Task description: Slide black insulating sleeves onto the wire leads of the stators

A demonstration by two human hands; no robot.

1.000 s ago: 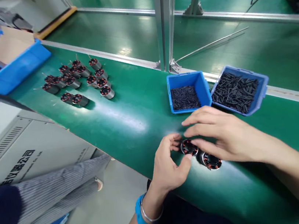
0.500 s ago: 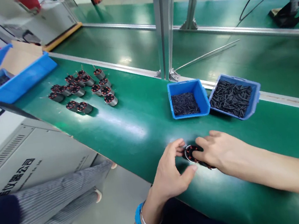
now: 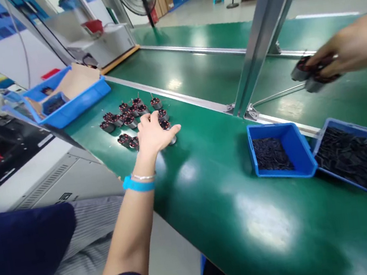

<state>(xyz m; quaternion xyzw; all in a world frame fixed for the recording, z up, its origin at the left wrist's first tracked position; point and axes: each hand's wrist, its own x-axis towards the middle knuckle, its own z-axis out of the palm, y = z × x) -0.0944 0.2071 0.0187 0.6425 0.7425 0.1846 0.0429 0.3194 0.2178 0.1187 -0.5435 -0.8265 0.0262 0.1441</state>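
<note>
My right hand (image 3: 350, 46), blurred at the upper right, grips two motor stators (image 3: 314, 84) side by side, above the far part of the bench. They are short grey metal cylinders with black and red tops. Over at the left, my left hand (image 3: 156, 134) reaches above a group of similar stators (image 3: 130, 121) standing upright on the green table (image 3: 204, 166). Its thumb sticks out to the right and its fingers curve down by the nearest stators, partly hiding them. Whether the fingertips touch one I cannot tell.
Two blue bins (image 3: 283, 175) (image 3: 350, 184) of small black pieces stand at the right. An aluminium post (image 3: 258, 40) rises behind them. A larger blue crate (image 3: 80, 107) with cardboard sits far left. Another person's striped trousers (image 3: 96, 222) show beside the table.
My right hand has lifted the stators off the table, up and to the right. My left hand has moved away to the stator group at the left. The view has shifted left.
</note>
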